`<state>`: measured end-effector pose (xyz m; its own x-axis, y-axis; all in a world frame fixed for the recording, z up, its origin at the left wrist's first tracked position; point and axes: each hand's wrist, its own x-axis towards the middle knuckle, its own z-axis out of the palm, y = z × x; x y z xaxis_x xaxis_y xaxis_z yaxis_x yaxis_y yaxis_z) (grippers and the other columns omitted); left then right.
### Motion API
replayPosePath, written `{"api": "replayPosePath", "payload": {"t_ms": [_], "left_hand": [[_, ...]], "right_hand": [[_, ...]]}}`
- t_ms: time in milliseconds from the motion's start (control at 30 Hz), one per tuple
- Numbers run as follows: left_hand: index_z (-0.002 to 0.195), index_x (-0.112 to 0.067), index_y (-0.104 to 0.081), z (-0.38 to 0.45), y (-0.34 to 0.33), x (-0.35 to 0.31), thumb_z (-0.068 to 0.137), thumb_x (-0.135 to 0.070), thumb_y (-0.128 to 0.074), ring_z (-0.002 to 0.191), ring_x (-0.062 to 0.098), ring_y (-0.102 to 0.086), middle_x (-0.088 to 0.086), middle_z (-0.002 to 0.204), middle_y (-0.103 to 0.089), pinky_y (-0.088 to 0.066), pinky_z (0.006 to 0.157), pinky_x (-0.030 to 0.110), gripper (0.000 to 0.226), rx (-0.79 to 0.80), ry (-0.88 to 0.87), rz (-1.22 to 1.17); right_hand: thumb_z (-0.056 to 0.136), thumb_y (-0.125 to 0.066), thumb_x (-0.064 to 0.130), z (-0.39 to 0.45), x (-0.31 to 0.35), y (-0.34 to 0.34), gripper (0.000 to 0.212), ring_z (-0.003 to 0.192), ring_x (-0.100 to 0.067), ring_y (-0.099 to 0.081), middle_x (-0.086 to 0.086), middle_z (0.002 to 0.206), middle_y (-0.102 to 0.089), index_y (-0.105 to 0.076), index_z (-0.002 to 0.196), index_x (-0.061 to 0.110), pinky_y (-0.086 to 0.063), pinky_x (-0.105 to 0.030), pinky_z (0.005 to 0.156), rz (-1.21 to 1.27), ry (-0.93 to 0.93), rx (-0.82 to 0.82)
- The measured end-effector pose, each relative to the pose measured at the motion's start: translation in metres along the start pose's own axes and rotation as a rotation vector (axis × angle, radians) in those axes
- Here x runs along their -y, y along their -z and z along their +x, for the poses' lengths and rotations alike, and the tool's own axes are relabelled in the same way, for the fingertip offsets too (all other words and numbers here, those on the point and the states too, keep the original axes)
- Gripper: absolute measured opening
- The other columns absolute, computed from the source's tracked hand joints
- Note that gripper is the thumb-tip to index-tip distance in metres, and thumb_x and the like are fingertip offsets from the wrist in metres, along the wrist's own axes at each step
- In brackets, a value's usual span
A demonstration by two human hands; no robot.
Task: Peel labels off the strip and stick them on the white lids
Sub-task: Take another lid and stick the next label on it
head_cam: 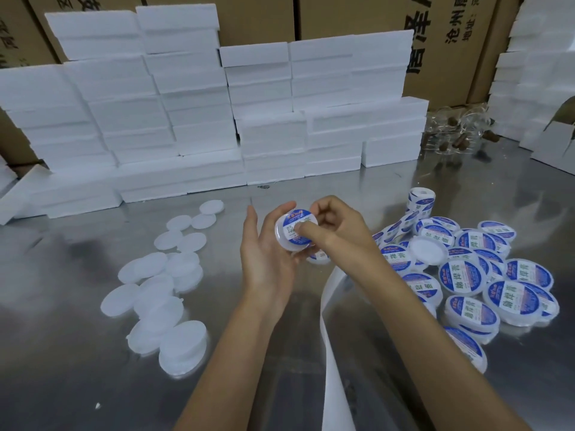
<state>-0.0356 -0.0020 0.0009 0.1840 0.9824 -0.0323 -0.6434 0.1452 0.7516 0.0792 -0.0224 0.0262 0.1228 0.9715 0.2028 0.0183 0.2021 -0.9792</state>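
Observation:
My left hand holds a round white lid above the metal table, fingers curled round its rim. A blue and white label lies on the lid's top. My right hand has its thumb pressed flat on that label, with the other fingers curled behind the lid. Several bare white lids lie on the left. A pile of labelled lids lies on the right. The label roll stands behind that pile, and the empty white backing strip trails down between my forearms.
A wall of stacked white foam boxes runs along the back of the shiny metal table, with brown cardboard cartons behind it. Clear jars with brown stoppers lie at the back right. More foam boxes stand at the far right.

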Motion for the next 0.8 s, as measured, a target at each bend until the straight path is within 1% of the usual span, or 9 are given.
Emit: {"api": "replayPosePath", "payload": {"t_ms": [100, 200, 400, 533, 600, 667, 700, 733, 800], "left_hand": [[0.120, -0.010, -0.064, 0.001, 0.000, -0.002, 0.100, -0.060, -0.031, 0.108, 0.033, -0.061, 0.020, 0.114, -0.066, -0.046, 0.094, 0.041, 0.064, -0.010, -0.035, 0.046], [0.118, -0.008, -0.063, 0.000, -0.001, -0.002, 0.101, -0.058, -0.031, 0.104, 0.031, -0.061, 0.021, 0.113, -0.064, -0.048, 0.091, 0.038, 0.062, 0.008, -0.044, 0.054], [0.117, -0.005, -0.060, -0.001, -0.004, -0.002, 0.104, -0.052, -0.029, 0.103, 0.031, -0.058, 0.022, 0.112, -0.062, -0.050, 0.084, 0.034, 0.058, 0.015, -0.065, 0.087], [0.114, -0.004, -0.059, -0.004, -0.007, -0.001, 0.104, -0.048, -0.030, 0.103, 0.033, -0.056, 0.022, 0.111, -0.060, -0.047, 0.087, 0.036, 0.054, 0.020, -0.077, 0.138], [0.110, -0.004, -0.059, -0.005, -0.010, 0.000, 0.105, -0.046, -0.031, 0.102, 0.032, -0.056, 0.022, 0.110, -0.059, -0.048, 0.085, 0.035, 0.051, 0.024, -0.082, 0.165], [0.108, -0.004, -0.059, -0.005, -0.011, 0.001, 0.105, -0.042, -0.032, 0.100, 0.031, -0.059, 0.021, 0.111, -0.058, -0.051, 0.082, 0.032, 0.047, 0.018, -0.086, 0.175], [0.107, -0.004, -0.059, -0.005, -0.011, 0.001, 0.105, -0.041, -0.032, 0.097, 0.030, -0.060, 0.020, 0.111, -0.058, -0.052, 0.081, 0.032, 0.045, 0.012, -0.086, 0.169], [0.107, -0.004, -0.059, -0.005, -0.010, 0.001, 0.106, -0.040, -0.033, 0.097, 0.030, -0.060, 0.021, 0.111, -0.058, -0.051, 0.083, 0.034, 0.044, 0.005, -0.084, 0.157], [0.110, -0.004, -0.058, -0.004, -0.008, 0.000, 0.106, -0.039, -0.033, 0.101, 0.033, -0.061, 0.022, 0.111, -0.061, -0.048, 0.090, 0.042, 0.043, 0.000, -0.076, 0.120]], "right_hand": [[0.081, -0.072, 0.002, 0.001, -0.010, -0.006, 0.019, 0.068, -0.008, -0.066, -0.003, 0.079, -0.067, -0.057, 0.084, 0.013, -0.053, -0.020, 0.059, -0.052, 0.027, -0.040], [0.080, -0.073, 0.003, 0.003, -0.014, -0.007, 0.018, 0.075, -0.017, -0.067, -0.006, 0.084, -0.069, -0.059, 0.085, 0.013, -0.056, -0.025, 0.067, -0.058, 0.037, -0.087], [0.080, -0.075, 0.005, 0.004, -0.019, -0.007, 0.021, 0.082, -0.024, -0.068, -0.006, 0.086, -0.068, -0.058, 0.086, 0.016, -0.057, -0.024, 0.068, -0.064, 0.051, -0.117], [0.081, -0.074, 0.005, 0.004, -0.023, -0.006, 0.020, 0.083, -0.028, -0.067, -0.007, 0.085, -0.067, -0.058, 0.086, 0.017, -0.058, -0.031, 0.071, -0.097, 0.071, -0.127], [0.080, -0.074, 0.007, 0.003, -0.026, -0.005, 0.021, 0.076, -0.021, -0.066, -0.002, 0.082, -0.067, -0.058, 0.085, 0.020, -0.057, -0.027, 0.067, -0.131, 0.097, -0.136], [0.079, -0.077, 0.016, 0.002, -0.029, -0.004, 0.022, 0.064, -0.003, -0.060, 0.008, 0.078, -0.064, -0.058, 0.085, 0.024, -0.048, -0.012, 0.058, -0.231, 0.147, -0.172], [0.079, -0.078, 0.023, 0.001, -0.030, -0.004, 0.023, 0.065, 0.002, -0.057, 0.012, 0.079, -0.062, -0.057, 0.087, 0.027, -0.044, -0.009, 0.056, -0.311, 0.175, -0.200], [0.078, -0.079, 0.030, 0.000, -0.032, -0.004, 0.027, 0.069, 0.005, -0.056, 0.015, 0.082, -0.059, -0.055, 0.091, 0.029, -0.042, -0.008, 0.056, -0.393, 0.203, -0.229], [0.075, -0.077, 0.048, -0.003, -0.035, -0.003, 0.045, 0.073, 0.004, -0.054, 0.017, 0.086, -0.051, -0.045, 0.103, 0.034, -0.038, -0.011, 0.055, -0.520, 0.226, -0.283]]}}
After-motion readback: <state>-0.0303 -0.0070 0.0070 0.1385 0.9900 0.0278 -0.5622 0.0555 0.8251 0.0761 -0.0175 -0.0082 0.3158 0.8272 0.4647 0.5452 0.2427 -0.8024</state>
